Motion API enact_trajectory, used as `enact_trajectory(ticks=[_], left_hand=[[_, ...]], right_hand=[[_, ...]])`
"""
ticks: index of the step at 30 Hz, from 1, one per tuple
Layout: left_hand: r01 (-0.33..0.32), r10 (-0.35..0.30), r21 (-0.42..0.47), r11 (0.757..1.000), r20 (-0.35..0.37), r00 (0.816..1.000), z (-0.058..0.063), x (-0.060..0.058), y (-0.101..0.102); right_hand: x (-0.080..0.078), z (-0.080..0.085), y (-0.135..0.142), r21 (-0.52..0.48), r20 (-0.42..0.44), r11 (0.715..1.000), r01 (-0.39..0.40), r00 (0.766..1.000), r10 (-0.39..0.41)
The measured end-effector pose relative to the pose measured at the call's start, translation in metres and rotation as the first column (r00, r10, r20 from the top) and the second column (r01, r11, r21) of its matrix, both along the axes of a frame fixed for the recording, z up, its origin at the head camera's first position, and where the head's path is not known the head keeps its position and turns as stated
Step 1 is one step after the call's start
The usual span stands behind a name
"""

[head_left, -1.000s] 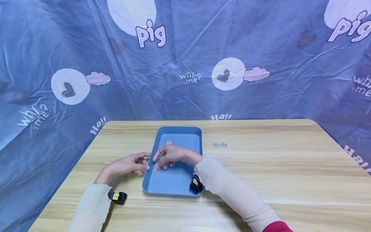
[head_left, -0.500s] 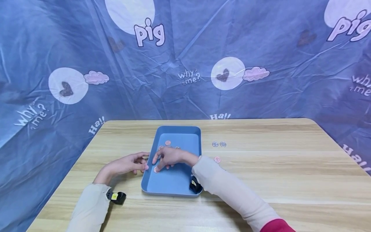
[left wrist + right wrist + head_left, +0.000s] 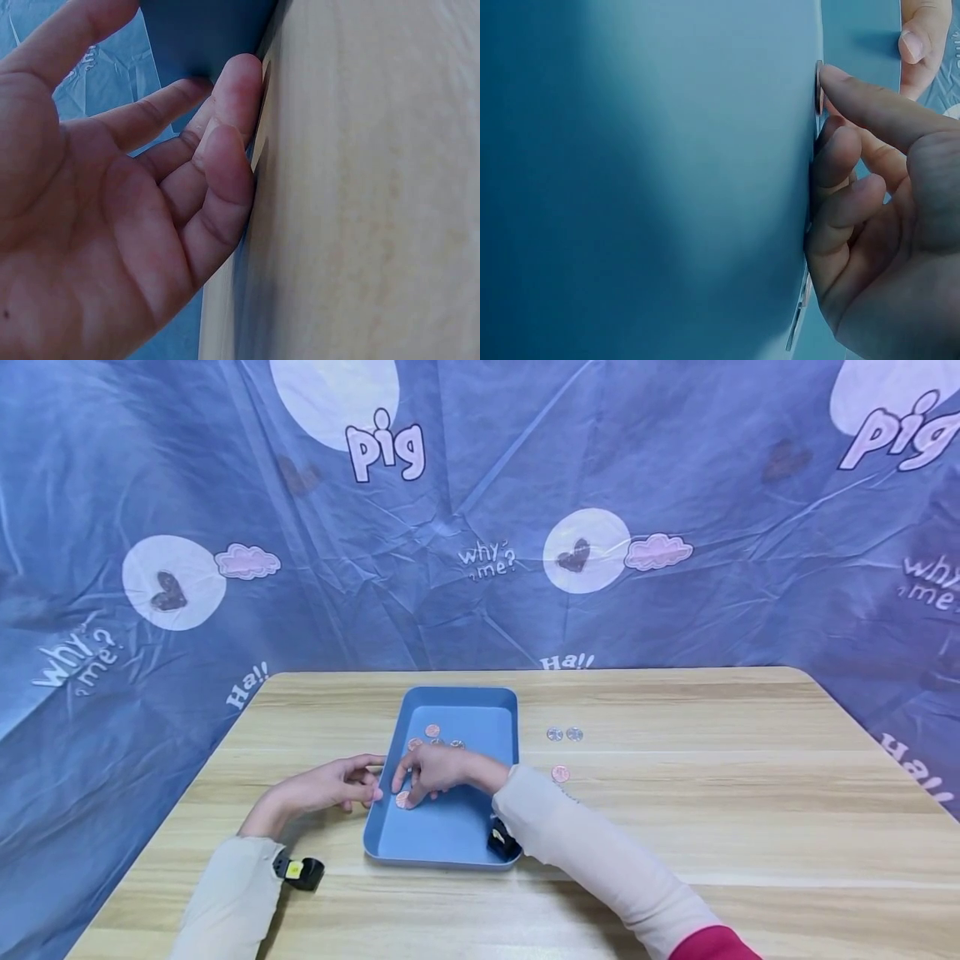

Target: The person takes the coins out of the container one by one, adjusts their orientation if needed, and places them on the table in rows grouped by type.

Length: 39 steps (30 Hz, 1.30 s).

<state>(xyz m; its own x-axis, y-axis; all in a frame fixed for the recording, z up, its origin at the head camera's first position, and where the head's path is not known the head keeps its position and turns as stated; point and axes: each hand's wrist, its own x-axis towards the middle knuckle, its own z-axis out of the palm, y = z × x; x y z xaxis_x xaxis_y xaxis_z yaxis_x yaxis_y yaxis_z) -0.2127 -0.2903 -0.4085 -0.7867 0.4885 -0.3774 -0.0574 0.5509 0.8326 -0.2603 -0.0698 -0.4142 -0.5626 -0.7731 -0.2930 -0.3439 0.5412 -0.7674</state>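
In the head view my right hand point(image 3: 442, 767) reaches into a blue tray point(image 3: 442, 852). Its thumb tip touches a copper-coloured coin point(image 3: 402, 799) lying flat on the tray floor near the left wall. The right wrist view shows the thumb on that coin point(image 3: 819, 86), with the other fingers bent behind it. Along the outside of the left wall is my left hand point(image 3: 339, 783), thumb and index tips at the wall and lower fingers loosely curled near the table. Beyond my right hand lie more coins, including a copper one point(image 3: 432, 731) and a silver one point(image 3: 457, 745), some partly covered by the hand.
To the right of the tray, two silver coins, one nearer the tray point(image 3: 554, 734) and one beside it point(image 3: 574, 734), lie on the wooden table point(image 3: 712, 793). A copper coin point(image 3: 560, 773) lies closer, by the right sleeve point(image 3: 592, 852). A patterned blue cloth point(image 3: 480, 610) hangs behind.
My right thumb has come down onto the copper coin at the left wall, and the hand has shifted slightly, showing more coins behind it. My left hand stays at the wall.
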Motion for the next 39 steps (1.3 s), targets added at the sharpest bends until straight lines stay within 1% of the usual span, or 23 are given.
enact_trajectory(ticks=[13,22,30,39], left_hand=[[0.006,-0.006,0.036,0.999,0.007,1.0,0.0019,0.0022,0.0013],[0.009,-0.009,0.063,0.998,0.001,1.0,0.002,0.0025,0.0019],[0.007,-0.007,0.048,0.999,0.0,1.0,0.0025,0.0017,0.0018],[0.02,-0.021,0.061,0.998,0.009,1.0,0.0026,0.0029,0.0018]], right_hand=[[0.001,-0.0002,-0.0019,0.01,0.007,1.0,0.003,1.0,-0.003],[0.001,-0.0005,-0.0027,0.014,-0.015,1.0,0.008,1.0,-0.008],[0.0001,0.0002,-0.0008,-0.005,-0.045,0.999,-0.035,0.998,0.035],[0.0024,0.0029,0.0022,-0.022,-0.028,0.999,-0.047,0.999,0.047]])
